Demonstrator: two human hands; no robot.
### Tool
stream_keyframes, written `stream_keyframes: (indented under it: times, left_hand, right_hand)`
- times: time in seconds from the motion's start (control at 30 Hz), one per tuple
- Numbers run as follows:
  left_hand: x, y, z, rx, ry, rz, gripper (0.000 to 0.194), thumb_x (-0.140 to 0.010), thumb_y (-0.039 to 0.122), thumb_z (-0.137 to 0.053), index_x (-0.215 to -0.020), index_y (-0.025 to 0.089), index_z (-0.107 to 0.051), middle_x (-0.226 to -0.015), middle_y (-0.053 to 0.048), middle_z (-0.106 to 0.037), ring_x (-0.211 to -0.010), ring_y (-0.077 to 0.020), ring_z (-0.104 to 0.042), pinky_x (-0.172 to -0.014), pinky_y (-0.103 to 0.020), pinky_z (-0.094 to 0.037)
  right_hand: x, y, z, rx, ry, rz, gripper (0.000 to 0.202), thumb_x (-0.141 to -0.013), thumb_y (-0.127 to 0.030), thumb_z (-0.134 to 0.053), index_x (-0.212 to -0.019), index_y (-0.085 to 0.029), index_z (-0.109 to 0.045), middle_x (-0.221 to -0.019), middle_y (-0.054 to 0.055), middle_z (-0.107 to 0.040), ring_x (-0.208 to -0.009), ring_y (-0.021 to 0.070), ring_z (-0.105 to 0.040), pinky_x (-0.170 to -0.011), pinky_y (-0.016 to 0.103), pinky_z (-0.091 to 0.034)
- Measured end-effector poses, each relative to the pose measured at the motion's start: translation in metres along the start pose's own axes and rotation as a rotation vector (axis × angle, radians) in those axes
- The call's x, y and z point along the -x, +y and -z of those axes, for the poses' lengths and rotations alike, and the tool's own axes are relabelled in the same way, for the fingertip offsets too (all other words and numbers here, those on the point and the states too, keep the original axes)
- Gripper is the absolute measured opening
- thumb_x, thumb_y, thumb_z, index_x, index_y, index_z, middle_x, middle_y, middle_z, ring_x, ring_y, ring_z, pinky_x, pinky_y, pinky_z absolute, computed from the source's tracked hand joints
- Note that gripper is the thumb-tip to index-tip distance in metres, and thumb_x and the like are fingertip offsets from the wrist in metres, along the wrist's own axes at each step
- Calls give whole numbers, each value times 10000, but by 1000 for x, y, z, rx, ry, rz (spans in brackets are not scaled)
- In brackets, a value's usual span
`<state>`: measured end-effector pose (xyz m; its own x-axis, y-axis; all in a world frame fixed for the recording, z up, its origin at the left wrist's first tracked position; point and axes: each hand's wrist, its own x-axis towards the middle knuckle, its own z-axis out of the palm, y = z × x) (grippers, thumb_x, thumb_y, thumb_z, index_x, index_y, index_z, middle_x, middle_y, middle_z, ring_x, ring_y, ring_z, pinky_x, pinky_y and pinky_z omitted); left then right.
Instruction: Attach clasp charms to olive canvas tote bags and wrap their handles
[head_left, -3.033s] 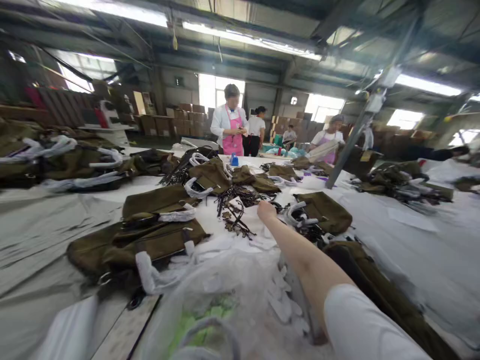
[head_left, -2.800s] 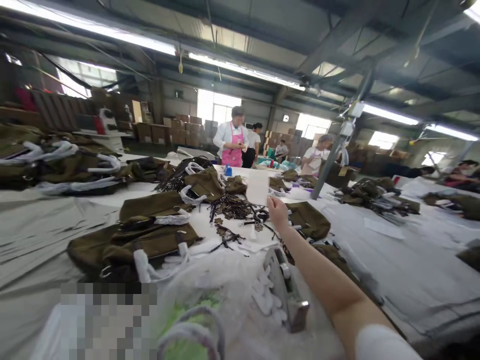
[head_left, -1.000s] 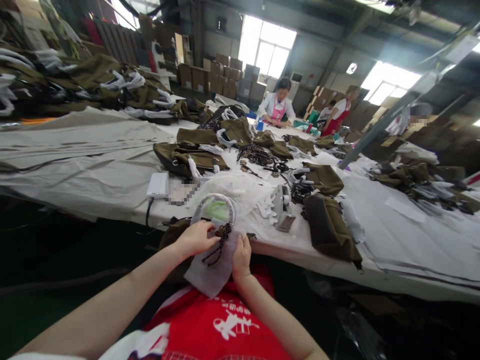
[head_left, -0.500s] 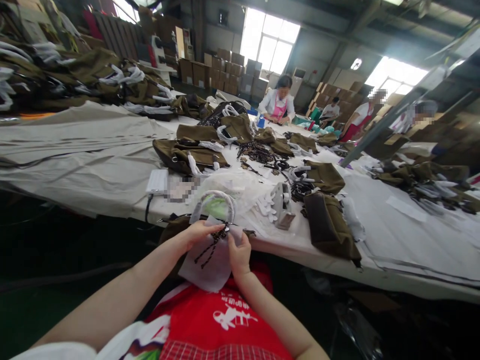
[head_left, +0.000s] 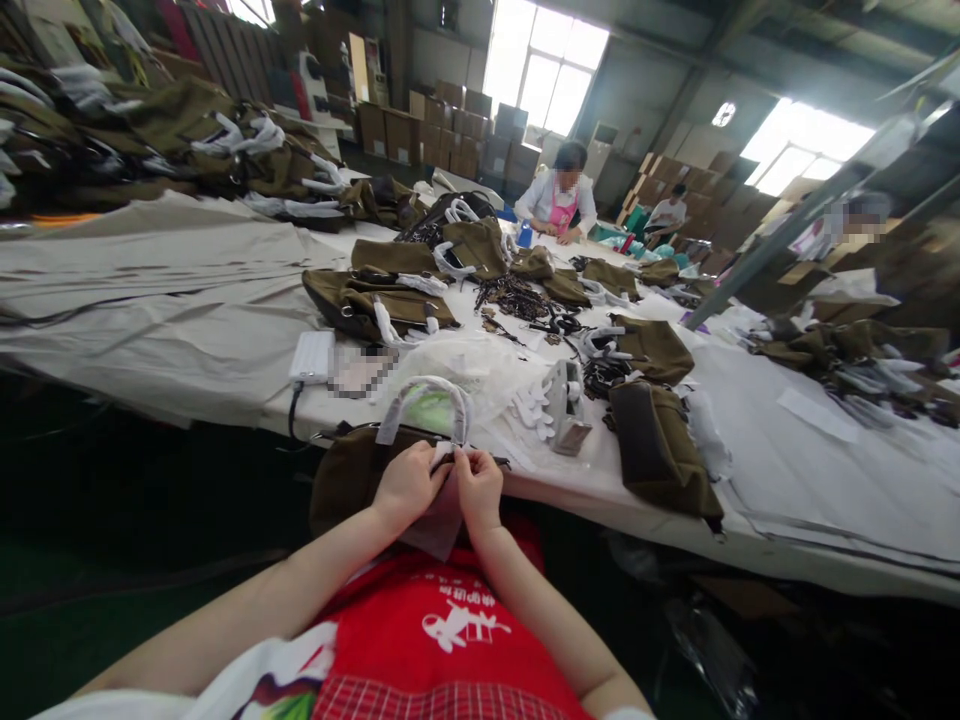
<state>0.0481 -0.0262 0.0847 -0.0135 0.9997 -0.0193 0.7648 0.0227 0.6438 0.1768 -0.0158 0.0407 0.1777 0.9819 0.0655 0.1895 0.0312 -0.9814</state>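
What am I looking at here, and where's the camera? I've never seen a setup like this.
There is no machine: these are a person's bare left hand and right hand, and every picture comes from one camera worn on that person's head. The hands sit close together near the base of a brown bag's wrapped handle, with a thin pale sheet hanging between them; each exact grip is hidden. On the covered table lie more brown bags and dark cords.
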Motion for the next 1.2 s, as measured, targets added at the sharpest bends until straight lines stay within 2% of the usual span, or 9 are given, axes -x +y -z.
stream_keyframes:
  times: [0.27, 0.4, 0.6, 0.77, 0.83, 1.0, 1.07, 1.13, 1.2]
  left_hand:
    - [-7, -7, 3, 182, -129, 12, 234, -812, 245, -510, -934, 196, -703, -915, -96, -745, -866, -266, -668, -771, -309, -448]
    - [-10, -9, 1, 344, -113, 58, 252, -781, 395, -594, -851, 189, -721, -858, -66, -757, -836, -269, -674, -735, -303, -468]
    - [-17, -18, -5, 466, -70, 202, 276, -731, 436, -644, -693, 173, -716, -692, -61, -726, -719, -258, -659, -632, -303, -442]
    - [-19, -19, -7, 578, -63, 280, 307, -700, 451, -694, -735, 147, -724, -685, -58, -723, -691, -233, -653, -615, -291, -454]
    - [-20, -17, -7, 639, -55, 320, 388, -703, 506, -692, -804, 132, -722, -728, -75, -735, -687, -232, -663, -599, -291, -472]
    - [-24, -14, -5, 763, -75, 370, 544, -683, 609, -685, -921, 120, -705, -831, -114, -754, -735, -250, -696, -610, -312, -529]
    - [-26, -15, -1, 776, -87, 362, 558, -674, 620, -691, -937, 128, -704, -839, -110, -757, -752, -251, -700, -621, -314, -537]
    - [-28, -17, 6, 769, -114, 337, 545, -660, 615, -706, -923, 139, -713, -834, -97, -760, -763, -248, -699, -632, -309, -539]
    - [-30, -20, 15, 745, -168, 296, 499, -648, 593, -722, -872, 147, -729, -810, -83, -760, -755, -243, -693, -639, -304, -535]
  right_hand:
    - [11, -5, -1, -195, -150, -72, 423, -862, -531, -485, -891, -166, -698, -709, 53, -689, -614, 190, -626, -543, 278, -509]
    - [11, -1, 0, -162, -177, 24, 392, -886, -473, -467, -854, -165, -708, -780, 63, -700, -714, 197, -641, -688, 301, -530]
    - [18, 3, 1, -200, -300, -80, 378, -882, -448, -453, -999, -163, -670, -755, 42, -689, -662, 181, -635, -616, 284, -522]
    - [35, -7, 7, 218, -265, 149, 250, -741, -307, -660, -950, -175, -622, -834, 53, -668, -726, 196, -621, -703, 309, -507]
    - [45, -13, 10, 399, -345, 231, 197, -752, -286, -661, -919, -191, -616, -826, 50, -659, -739, 204, -616, -706, 309, -487]
    - [65, -24, 14, 601, -770, 364, 335, -797, -348, -682, -1085, -198, -599, -804, 25, -695, -670, 184, -633, -632, 260, -440]
    - [65, -25, 16, 603, -890, 433, 254, -832, -431, -659, -949, -205, -647, -757, 16, -698, -657, 170, -635, -620, 241, -423]
    - [55, -24, 17, 569, -804, 406, 342, -909, -480, -555, -735, -198, -638, -686, 19, -679, -639, 153, -628, -609, 227, -409]
    - [36, -23, 17, 509, -575, 254, 452, -978, -464, -422, -676, -186, -610, -634, 24, -656, -580, 135, -613, -577, 218, -401]
